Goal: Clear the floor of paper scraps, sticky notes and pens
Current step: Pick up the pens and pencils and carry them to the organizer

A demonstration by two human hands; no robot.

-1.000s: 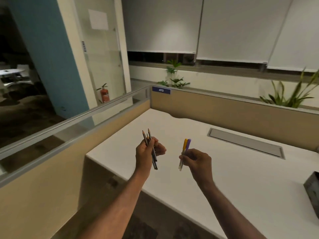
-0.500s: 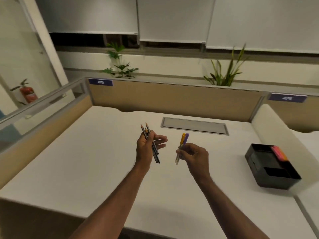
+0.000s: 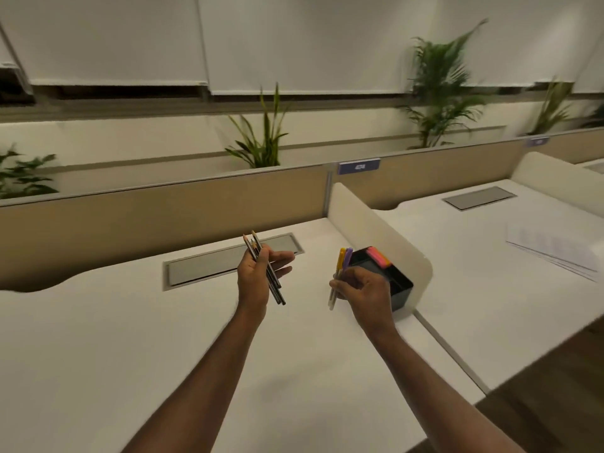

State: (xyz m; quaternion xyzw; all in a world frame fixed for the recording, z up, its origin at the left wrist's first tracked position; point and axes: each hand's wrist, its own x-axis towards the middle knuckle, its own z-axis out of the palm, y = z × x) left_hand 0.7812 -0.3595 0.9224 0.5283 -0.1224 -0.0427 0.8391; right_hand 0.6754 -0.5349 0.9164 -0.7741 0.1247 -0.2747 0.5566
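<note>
My left hand (image 3: 258, 276) holds a bunch of dark pencils (image 3: 276, 287), pinned by the thumb against the palm, tips up; the fingers stretch out behind them. My right hand (image 3: 362, 289) pinches two pens (image 3: 341, 263), one with a yellow cap and one with a purple cap, held upright. Both hands hover above the white desk (image 3: 130, 338). Just behind my right hand stands a black desk organiser (image 3: 400, 286) with pink and orange sticky notes (image 3: 378, 257) in its far compartment.
A grey cable hatch (image 3: 212, 263) is set into the desk behind my left hand. A rounded white divider (image 3: 376, 223) separates this desk from the neighbouring one, where a stack of paper (image 3: 552, 250) lies. Tan partitions and plants (image 3: 261, 138) line the back. Dark floor (image 3: 555, 403) shows at the lower right.
The view has swung right, bringing the organiser from the right side to directly behind my right hand. Both hands keep the same hold on pencils and pens.
</note>
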